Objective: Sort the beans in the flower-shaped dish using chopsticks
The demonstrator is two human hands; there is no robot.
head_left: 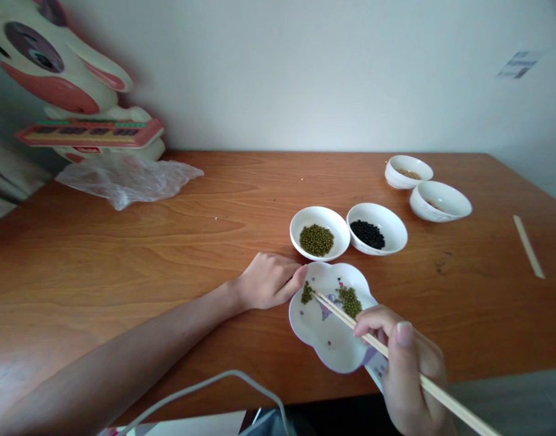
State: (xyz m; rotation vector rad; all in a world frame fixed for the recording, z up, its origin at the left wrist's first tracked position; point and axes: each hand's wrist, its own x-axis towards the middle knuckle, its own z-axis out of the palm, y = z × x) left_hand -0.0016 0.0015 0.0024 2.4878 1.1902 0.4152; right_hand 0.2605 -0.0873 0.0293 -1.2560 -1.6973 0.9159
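My right hand (409, 357) grips a pair of wooden chopsticks (455, 407), whose tips touch a small cluster of green mung beans (307, 293). The beans lie on a flower-shaped white plate (346, 357) with a purple edge and printed figures. A larger pile of mung beans (349, 301) sits on the plate's right side. My left hand (271, 280) rests at the plate's upper left, thumb on the rim and fingers curled. Just behind the plate stand a white bowl (297, 233) of mung beans and another white bowl (398, 233) of black beans.
Two more white bowls, one (391, 175) behind the other (418, 206), stand at the back right with tan contents. A flat pale strip (527, 247) lies far right. A clear plastic bag (137, 178) and a cow-shaped toy keyboard (91, 133) are back left. A cable (232, 373) loops along the front edge.
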